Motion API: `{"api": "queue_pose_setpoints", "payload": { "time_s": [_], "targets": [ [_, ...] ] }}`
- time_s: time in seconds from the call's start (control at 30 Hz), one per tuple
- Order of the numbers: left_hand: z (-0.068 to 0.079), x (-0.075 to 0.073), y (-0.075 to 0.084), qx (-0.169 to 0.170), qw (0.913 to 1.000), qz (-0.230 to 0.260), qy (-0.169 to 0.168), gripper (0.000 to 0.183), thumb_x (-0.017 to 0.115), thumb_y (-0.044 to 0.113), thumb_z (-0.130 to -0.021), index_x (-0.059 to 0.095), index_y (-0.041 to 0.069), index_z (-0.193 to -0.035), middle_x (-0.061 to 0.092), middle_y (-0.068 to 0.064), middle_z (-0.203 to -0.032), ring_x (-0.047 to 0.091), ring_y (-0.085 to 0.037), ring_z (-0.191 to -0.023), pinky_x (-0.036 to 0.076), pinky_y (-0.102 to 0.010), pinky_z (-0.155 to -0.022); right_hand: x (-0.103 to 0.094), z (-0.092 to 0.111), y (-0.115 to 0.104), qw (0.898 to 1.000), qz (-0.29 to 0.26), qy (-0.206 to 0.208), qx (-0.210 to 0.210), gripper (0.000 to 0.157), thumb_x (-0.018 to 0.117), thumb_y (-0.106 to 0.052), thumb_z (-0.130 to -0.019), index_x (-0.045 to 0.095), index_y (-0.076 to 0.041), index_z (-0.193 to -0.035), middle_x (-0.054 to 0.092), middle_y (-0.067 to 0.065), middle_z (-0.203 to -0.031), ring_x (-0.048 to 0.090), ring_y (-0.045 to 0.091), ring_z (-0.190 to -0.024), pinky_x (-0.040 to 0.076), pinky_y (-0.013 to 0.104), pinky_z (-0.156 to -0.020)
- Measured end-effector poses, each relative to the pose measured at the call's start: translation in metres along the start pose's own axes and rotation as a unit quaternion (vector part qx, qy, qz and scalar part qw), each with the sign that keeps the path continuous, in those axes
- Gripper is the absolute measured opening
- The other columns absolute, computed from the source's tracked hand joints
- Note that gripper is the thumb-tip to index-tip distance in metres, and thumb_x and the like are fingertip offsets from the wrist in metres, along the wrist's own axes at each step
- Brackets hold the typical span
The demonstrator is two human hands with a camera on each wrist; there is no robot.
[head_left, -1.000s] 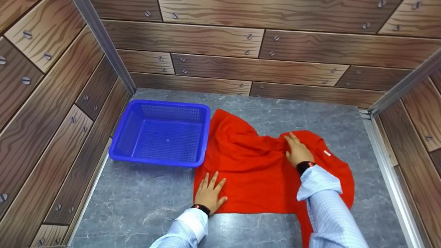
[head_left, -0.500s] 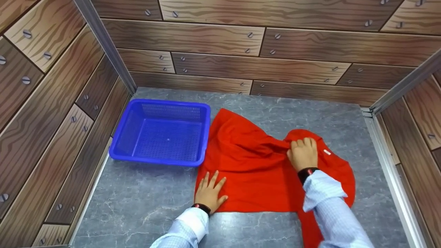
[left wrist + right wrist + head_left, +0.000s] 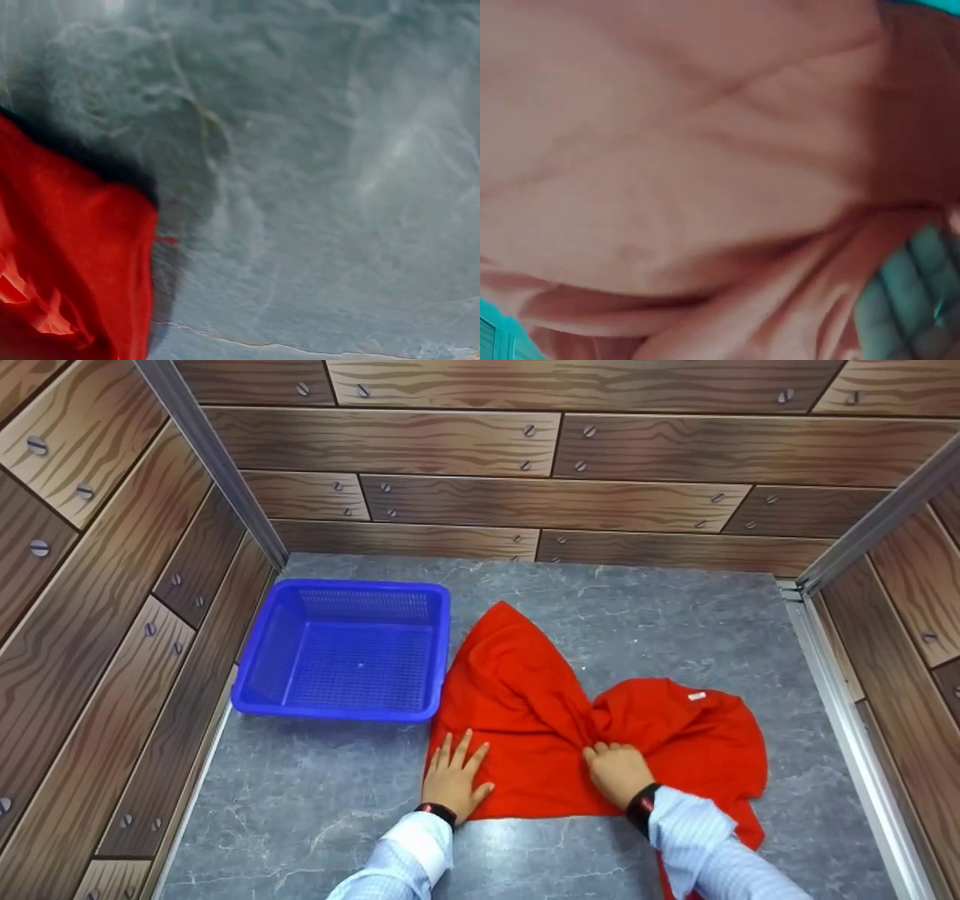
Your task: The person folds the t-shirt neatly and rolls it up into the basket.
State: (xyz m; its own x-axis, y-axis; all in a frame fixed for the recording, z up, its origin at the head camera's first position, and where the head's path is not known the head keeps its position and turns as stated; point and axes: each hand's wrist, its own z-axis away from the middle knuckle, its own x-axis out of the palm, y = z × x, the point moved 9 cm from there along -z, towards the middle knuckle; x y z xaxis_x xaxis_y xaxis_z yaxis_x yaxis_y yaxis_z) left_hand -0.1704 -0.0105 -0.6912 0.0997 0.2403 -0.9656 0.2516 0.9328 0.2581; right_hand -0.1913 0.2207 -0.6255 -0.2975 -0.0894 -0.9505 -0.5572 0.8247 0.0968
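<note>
A red shirt (image 3: 517, 682) lies bunched on the grey marbled surface, drawn together near its middle, with a small white label (image 3: 697, 696) at the right. My left hand (image 3: 452, 781) rests flat on its lower left corner, fingers spread. Lower down at the middle, my right hand (image 3: 616, 771) grips a gathered fold with curled fingers. The left wrist view has a piece of the red shirt (image 3: 82, 232) at its left edge. Cloth of the shirt (image 3: 667, 172), looking pinkish, fills most of the right wrist view. Neither wrist view shows the gripping fingers clearly.
A blue perforated plastic basket (image 3: 356, 711) with nothing in it stands just left of the shirt. Wood-patterned walls (image 3: 450, 502) enclose the marbled surface (image 3: 300, 795) at the back and both sides. A metal rail (image 3: 855, 720) runs along the right edge.
My right hand went from lying open on the shirt to gripping it, then pulled the cloth down and slightly left. The shirt's right part followed and bunched up. My left hand stayed put.
</note>
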Motion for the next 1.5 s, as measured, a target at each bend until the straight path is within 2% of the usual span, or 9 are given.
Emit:
{"api": "queue_pose_setpoints", "payload": {
  "time_s": [0.23,0.37,0.5,0.63,0.8,0.97,1.1,1.27,1.5],
  "targets": [
    [0.002,-0.001,0.001,0.001,0.9999,0.011,0.001,0.065,0.061,0.051,-0.088,0.047,0.026,-0.146,0.033,-0.008,-0.159,0.027,-0.041,-0.146,0.030,-0.053,-0.116,-0.019,-0.053,0.043,0.986,-0.138,0.023,0.094,0.009,0.068,-0.013,-0.086,0.066,-0.005,-0.090,0.065,0.015,-0.087,0.060,0.035,-0.085,0.053,0.047,-0.069],
    [0.003,0.000,0.004,0.005,0.9998,0.014,0.010,0.065,0.061,0.051,-0.088,0.047,0.026,-0.146,0.034,-0.008,-0.159,0.028,-0.041,-0.146,0.031,-0.054,-0.116,0.000,-0.060,0.070,0.967,-0.185,-0.060,0.162,0.032,0.059,0.000,-0.087,0.065,-0.002,-0.118,0.067,0.018,-0.116,0.058,0.040,-0.112,0.050,0.052,-0.094],
    [0.003,0.005,0.005,0.008,0.9998,0.016,0.009,0.065,0.061,0.052,-0.087,0.048,0.026,-0.145,0.034,-0.008,-0.158,0.029,-0.041,-0.146,0.032,-0.054,-0.115,0.024,-0.042,0.085,0.953,-0.167,-0.150,0.204,0.047,0.060,0.001,-0.083,0.062,-0.006,-0.129,0.067,0.017,-0.123,0.055,0.044,-0.115,0.050,0.059,-0.091],
    [0.002,0.006,0.005,0.006,0.9999,0.011,0.004,0.065,0.061,0.052,-0.088,0.047,0.027,-0.146,0.034,-0.007,-0.159,0.028,-0.040,-0.146,0.031,-0.053,-0.116,0.025,-0.032,0.094,0.962,-0.101,-0.156,0.201,0.030,0.065,-0.003,-0.079,0.072,-0.003,-0.109,0.069,0.020,-0.103,0.055,0.043,-0.099,0.051,0.057,-0.080],
    [0.000,0.004,0.004,0.004,1.0000,0.008,-0.002,0.065,0.060,0.052,-0.088,0.046,0.027,-0.147,0.033,-0.007,-0.159,0.027,-0.040,-0.147,0.030,-0.053,-0.116,0.000,-0.028,0.117,0.950,-0.117,-0.106,0.269,0.017,0.057,-0.003,-0.085,0.070,0.001,-0.094,0.065,0.024,-0.098,0.058,0.046,-0.098,0.051,0.059,-0.080],
    [0.001,0.003,0.002,0.002,1.0000,0.007,-0.002,0.065,0.060,0.052,-0.088,0.046,0.027,-0.147,0.033,-0.007,-0.159,0.027,-0.040,-0.147,0.030,-0.053,-0.116,-0.043,-0.009,0.152,0.897,-0.239,0.037,0.369,0.024,0.054,-0.008,-0.090,0.063,0.004,-0.109,0.066,0.027,-0.109,0.061,0.044,-0.101,0.048,0.051,-0.087],
    [0.002,0.002,0.002,0.001,1.0000,0.008,-0.005,0.065,0.060,0.052,-0.089,0.046,0.027,-0.147,0.033,-0.007,-0.159,0.027,-0.041,-0.147,0.031,-0.053,-0.116,-0.074,0.027,0.174,0.863,-0.277,0.128,0.402,0.019,0.057,-0.005,-0.086,0.062,0.003,-0.103,0.068,0.022,-0.101,0.065,0.021,-0.088,0.046,0.022,-0.078],
    [0.003,0.003,-0.001,-0.002,1.0000,0.008,0.001,0.065,0.061,0.052,-0.088,0.046,0.027,-0.146,0.033,-0.007,-0.159,0.027,-0.041,-0.146,0.031,-0.053,-0.116,-0.089,0.075,0.186,0.886,-0.240,0.141,0.371,0.011,0.064,-0.002,-0.077,0.061,0.001,-0.087,0.064,0.016,-0.087,0.049,-0.002,-0.074,0.039,0.019,-0.068],
    [0.003,0.002,-0.003,-0.003,0.9999,0.012,0.005,0.065,0.061,0.051,-0.088,0.046,0.026,-0.147,0.033,-0.008,-0.159,0.027,-0.041,-0.146,0.030,-0.053,-0.116,-0.044,0.113,0.168,0.936,-0.150,-0.070,0.311,0.026,0.074,-0.008,-0.067,0.057,0.000,-0.085,0.054,0.019,-0.078,0.054,0.039,-0.069,0.044,0.050,-0.058]
  ]
}}
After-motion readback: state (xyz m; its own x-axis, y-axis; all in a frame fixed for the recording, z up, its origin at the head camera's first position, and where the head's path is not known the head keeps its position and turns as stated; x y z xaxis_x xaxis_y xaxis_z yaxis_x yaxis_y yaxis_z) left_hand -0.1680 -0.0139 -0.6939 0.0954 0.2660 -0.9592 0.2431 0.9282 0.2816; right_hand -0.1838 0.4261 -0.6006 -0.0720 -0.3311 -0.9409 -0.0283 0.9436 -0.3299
